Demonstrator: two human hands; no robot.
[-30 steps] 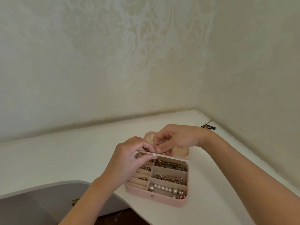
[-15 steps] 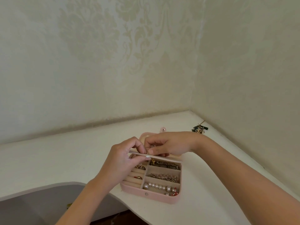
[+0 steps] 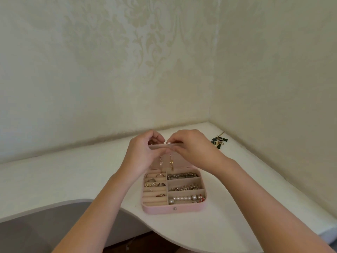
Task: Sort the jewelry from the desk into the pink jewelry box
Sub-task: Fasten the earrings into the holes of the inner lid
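The pink jewelry box (image 3: pixel 173 209) stands open on the white desk (image 3: pixel 237 207). Its left side holds ring rolls with several rings (image 3: pixel 155 184). Its right compartments hold beaded chains (image 3: pixel 184 187) and a pearl bracelet (image 3: pixel 184 198). At the back of the box a pink earring panel (image 3: pixel 179 159) stands upright, with two gold dangling earrings (image 3: pixel 171 162) hanging on it. My left hand (image 3: pixel 142 154) pinches the panel's top edge at the left. My right hand (image 3: pixel 193 148) pinches the same edge at the right. What lies behind the panel is hidden.
A dark tasselled piece of jewelry with gold parts (image 3: pixel 218 141) lies on the desk near the right wall, behind my right wrist. Patterned walls meet in a corner close behind the box. The desk's curved front edge (image 3: pixel 127 211) runs just left of the box.
The earring panel has swung from lying nearly edge-on over the box to standing upright, and the earrings on it now show. Both hands rose and moved back with it.
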